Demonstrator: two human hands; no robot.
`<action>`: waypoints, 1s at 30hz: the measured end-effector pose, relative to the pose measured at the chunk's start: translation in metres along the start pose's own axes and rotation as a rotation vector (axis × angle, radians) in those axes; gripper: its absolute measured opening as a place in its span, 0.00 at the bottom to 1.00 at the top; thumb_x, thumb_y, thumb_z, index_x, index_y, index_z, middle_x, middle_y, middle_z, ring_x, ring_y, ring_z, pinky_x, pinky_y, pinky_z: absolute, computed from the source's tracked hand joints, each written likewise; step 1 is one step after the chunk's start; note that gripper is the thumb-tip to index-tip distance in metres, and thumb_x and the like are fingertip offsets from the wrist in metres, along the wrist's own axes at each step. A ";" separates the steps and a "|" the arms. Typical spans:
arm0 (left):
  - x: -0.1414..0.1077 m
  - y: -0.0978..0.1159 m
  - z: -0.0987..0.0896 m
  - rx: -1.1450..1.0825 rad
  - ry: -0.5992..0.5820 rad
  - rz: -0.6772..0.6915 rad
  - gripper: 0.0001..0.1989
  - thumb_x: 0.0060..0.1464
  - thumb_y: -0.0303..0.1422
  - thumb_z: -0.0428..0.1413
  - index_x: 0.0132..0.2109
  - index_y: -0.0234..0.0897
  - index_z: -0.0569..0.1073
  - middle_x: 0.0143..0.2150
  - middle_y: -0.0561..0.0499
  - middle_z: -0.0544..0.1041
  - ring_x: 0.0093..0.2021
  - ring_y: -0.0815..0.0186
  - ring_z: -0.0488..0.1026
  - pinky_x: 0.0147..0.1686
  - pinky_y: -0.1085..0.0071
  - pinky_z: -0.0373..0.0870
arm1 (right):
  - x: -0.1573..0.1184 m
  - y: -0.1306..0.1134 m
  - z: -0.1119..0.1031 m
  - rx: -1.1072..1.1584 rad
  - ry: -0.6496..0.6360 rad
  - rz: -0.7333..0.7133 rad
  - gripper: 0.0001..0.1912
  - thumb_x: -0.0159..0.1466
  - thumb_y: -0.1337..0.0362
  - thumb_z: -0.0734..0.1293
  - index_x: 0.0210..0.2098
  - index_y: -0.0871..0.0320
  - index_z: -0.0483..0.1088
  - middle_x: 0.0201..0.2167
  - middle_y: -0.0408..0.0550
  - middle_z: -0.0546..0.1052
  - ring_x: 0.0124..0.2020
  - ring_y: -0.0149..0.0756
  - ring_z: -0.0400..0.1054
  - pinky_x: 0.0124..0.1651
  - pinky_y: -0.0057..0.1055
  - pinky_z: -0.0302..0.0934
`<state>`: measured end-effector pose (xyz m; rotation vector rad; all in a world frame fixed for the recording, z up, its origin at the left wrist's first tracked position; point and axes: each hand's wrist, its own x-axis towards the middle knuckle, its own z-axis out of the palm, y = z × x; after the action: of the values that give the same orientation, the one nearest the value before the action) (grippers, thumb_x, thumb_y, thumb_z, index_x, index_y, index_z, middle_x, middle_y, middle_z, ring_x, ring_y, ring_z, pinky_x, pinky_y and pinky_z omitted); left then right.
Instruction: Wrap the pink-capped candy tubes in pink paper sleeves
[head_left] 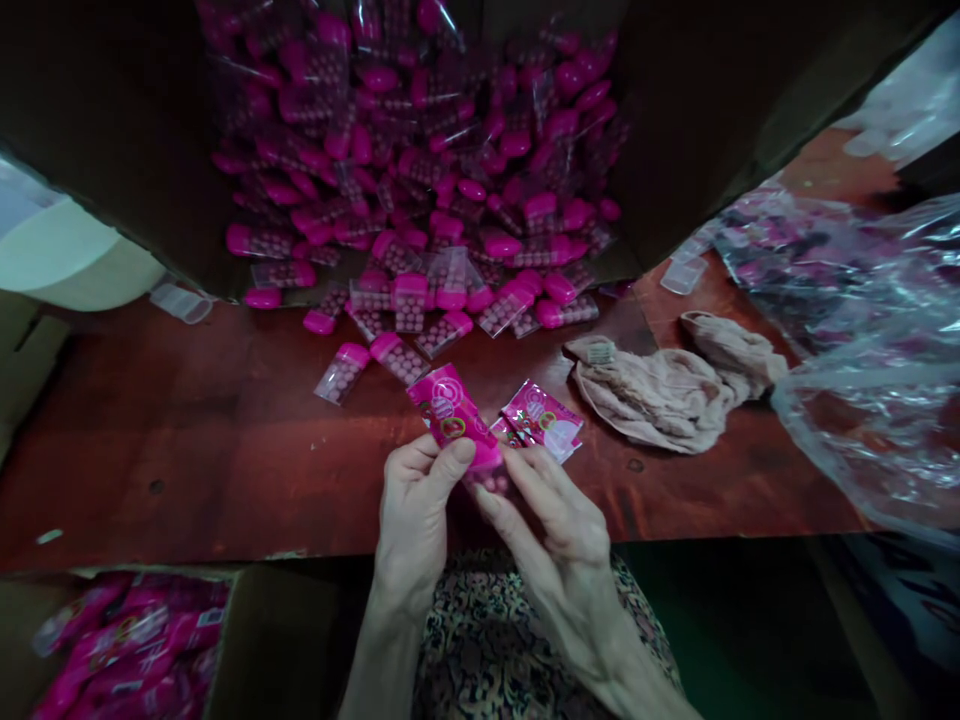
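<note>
Just above the table's front edge, my left hand [412, 500] pinches a pink printed sleeve [448, 405] between thumb and fingers. At the sleeve's lower end, my right hand [562, 520] grips a small clear candy box [492, 480] with pink balls in it. The box's upper part meets the sleeve; how far it sits inside I cannot tell. Beside my right fingers lie several flat printed sleeves [544, 415]. Farther back, loose candy boxes with pink caps [397, 358] lie on the red-brown table [225, 430].
A large carton [697, 110] on its side spills many candy boxes onto the table. To the right are a crumpled cloth [652, 395] and a clear plastic bag [877, 400]. At lower left, an open carton [247, 630] holds sleeved packs [135, 650]. A white container [71, 255] stands far left.
</note>
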<state>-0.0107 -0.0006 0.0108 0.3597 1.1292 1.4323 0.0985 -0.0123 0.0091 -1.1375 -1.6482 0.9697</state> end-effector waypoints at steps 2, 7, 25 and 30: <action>-0.001 -0.001 0.001 -0.017 0.053 0.011 0.07 0.44 0.35 0.64 0.28 0.34 0.78 0.23 0.50 0.78 0.24 0.69 0.73 0.28 0.74 0.69 | -0.004 -0.001 0.005 -0.074 0.053 -0.085 0.23 0.62 0.75 0.62 0.55 0.53 0.65 0.42 0.50 0.71 0.44 0.39 0.68 0.45 0.35 0.67; -0.003 0.000 0.004 -0.137 0.059 -0.050 0.13 0.41 0.40 0.64 0.29 0.33 0.78 0.26 0.48 0.79 0.28 0.64 0.76 0.33 0.68 0.72 | 0.002 -0.005 0.001 0.046 -0.051 0.108 0.15 0.63 0.70 0.63 0.48 0.53 0.71 0.34 0.46 0.72 0.35 0.35 0.68 0.38 0.31 0.68; -0.011 -0.009 0.007 0.084 0.146 -0.010 0.10 0.43 0.37 0.64 0.25 0.34 0.76 0.18 0.52 0.74 0.16 0.72 0.66 0.17 0.77 0.63 | -0.001 -0.004 0.001 0.046 0.064 0.151 0.13 0.59 0.68 0.68 0.44 0.54 0.73 0.35 0.46 0.76 0.33 0.35 0.72 0.38 0.32 0.70; -0.015 -0.007 0.008 0.047 0.169 -0.050 0.09 0.41 0.36 0.65 0.25 0.34 0.76 0.18 0.53 0.73 0.18 0.72 0.67 0.19 0.77 0.66 | -0.004 0.001 0.006 0.124 0.123 0.209 0.15 0.56 0.68 0.70 0.44 0.54 0.72 0.35 0.47 0.78 0.33 0.36 0.73 0.37 0.33 0.71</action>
<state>0.0027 -0.0117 0.0150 0.2447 1.3008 1.4142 0.0937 -0.0167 0.0058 -1.2769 -1.3722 1.0953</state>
